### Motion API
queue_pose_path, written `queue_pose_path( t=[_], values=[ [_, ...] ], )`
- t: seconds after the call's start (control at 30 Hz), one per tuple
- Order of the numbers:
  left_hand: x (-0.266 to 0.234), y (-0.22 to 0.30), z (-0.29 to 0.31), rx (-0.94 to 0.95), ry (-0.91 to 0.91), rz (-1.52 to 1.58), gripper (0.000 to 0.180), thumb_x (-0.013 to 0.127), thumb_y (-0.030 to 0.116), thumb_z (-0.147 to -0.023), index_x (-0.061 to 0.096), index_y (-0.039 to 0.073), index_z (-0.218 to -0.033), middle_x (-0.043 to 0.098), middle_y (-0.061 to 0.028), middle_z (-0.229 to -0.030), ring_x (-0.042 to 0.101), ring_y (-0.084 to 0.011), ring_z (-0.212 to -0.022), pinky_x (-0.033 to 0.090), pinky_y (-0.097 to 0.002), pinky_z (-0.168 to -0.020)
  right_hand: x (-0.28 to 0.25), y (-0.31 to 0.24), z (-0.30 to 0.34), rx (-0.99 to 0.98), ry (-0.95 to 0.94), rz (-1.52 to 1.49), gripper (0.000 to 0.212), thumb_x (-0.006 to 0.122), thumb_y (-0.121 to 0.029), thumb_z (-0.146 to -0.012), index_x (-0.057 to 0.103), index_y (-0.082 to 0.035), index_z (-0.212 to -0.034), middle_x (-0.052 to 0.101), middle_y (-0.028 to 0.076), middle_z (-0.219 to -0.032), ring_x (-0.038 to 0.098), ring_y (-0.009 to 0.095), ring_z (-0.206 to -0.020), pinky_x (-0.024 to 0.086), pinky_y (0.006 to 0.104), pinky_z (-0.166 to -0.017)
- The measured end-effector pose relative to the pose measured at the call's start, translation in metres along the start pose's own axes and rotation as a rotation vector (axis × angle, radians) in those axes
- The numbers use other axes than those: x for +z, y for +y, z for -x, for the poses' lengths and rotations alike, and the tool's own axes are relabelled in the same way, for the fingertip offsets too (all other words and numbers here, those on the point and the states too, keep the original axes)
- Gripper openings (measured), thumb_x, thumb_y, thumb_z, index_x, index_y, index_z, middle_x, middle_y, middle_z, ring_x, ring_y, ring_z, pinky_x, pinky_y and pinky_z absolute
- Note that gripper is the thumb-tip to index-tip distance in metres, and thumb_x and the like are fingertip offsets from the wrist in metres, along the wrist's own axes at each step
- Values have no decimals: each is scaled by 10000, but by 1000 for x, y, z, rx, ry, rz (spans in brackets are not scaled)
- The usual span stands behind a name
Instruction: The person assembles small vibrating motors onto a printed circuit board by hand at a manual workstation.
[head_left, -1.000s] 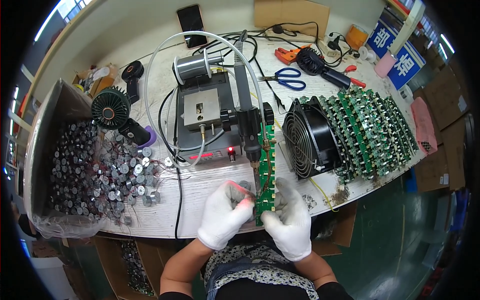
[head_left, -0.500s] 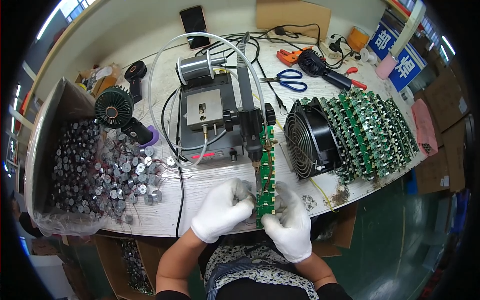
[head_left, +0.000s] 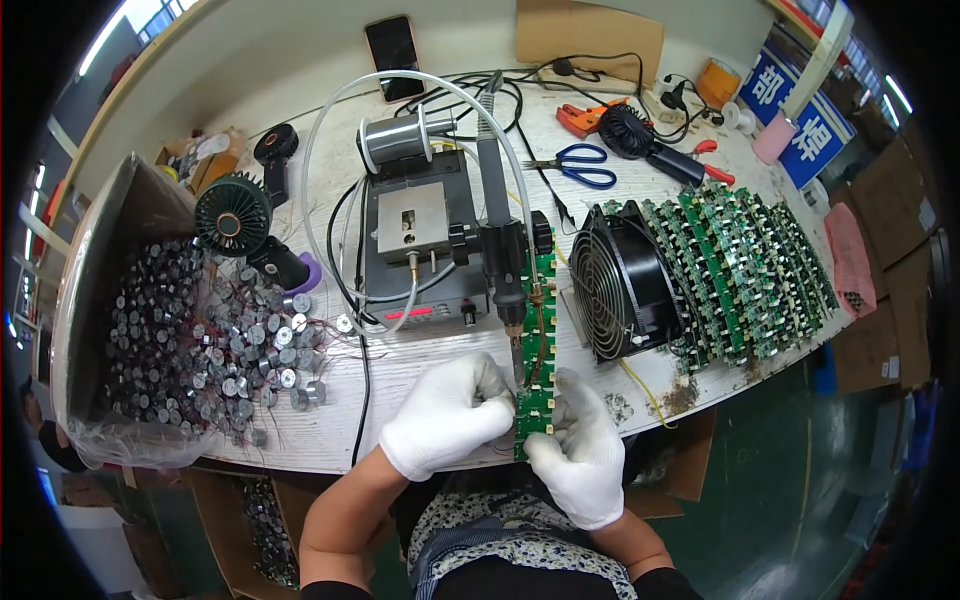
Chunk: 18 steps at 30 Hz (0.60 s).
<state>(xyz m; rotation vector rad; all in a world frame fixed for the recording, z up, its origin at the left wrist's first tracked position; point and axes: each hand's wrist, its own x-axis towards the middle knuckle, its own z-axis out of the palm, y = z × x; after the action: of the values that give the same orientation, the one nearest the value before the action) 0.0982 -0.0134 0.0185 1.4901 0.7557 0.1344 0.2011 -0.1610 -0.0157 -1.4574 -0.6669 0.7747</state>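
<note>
Steadying right hand (head_left: 580,455): thumb over the board (head_left: 540,402) at its right edge, index finger stretched alongside; probably keeping it from shifting, though a true pinch cannot be told.
Left hand (head_left: 450,415): fingers curled together by the left edge; what they pinch, if anything, is hidden.
Board: on the desk (head_left: 400,370), running near to far beside the iron (head_left: 503,265), apparently clamped to free both hands.
Hard to see: the far stretch, partly behind the iron.

Left hand (head_left: 450,418), right hand (head_left: 580,460) close together (white-gloved); left fingers (head_left: 487,380) curled; 2 forearms (head_left: 345,510) bare.
</note>
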Motion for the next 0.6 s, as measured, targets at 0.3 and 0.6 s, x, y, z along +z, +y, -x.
queue_pose_path(
  t=[0.3, 0.6],
  values=[
    [0, -6, -6, 178, 29, -239, 246, 609, 221, -704, 632, -21, -742, 634, -165, -738, 636, -262, -689, 500, -350, -657, 6, -7, 1, 40, 30, -177, 664, 594, 90, -766, 344, 26, -1378, 567, 70, -1091, 573, 91, -824, 491, 215, -660],
    [5, -16, -3, 74, -56, -33, 186, 551, 100, -731, 571, -57, -633, 602, -99, -670, 603, -163, -595, 491, -299, -546, 6, -4, 4, 104, 24, -214, 651, 540, 116, -772, 298, 77, -1375, 549, 142, -1094, 580, 123, -830, 478, 212, -641]
  ],
)
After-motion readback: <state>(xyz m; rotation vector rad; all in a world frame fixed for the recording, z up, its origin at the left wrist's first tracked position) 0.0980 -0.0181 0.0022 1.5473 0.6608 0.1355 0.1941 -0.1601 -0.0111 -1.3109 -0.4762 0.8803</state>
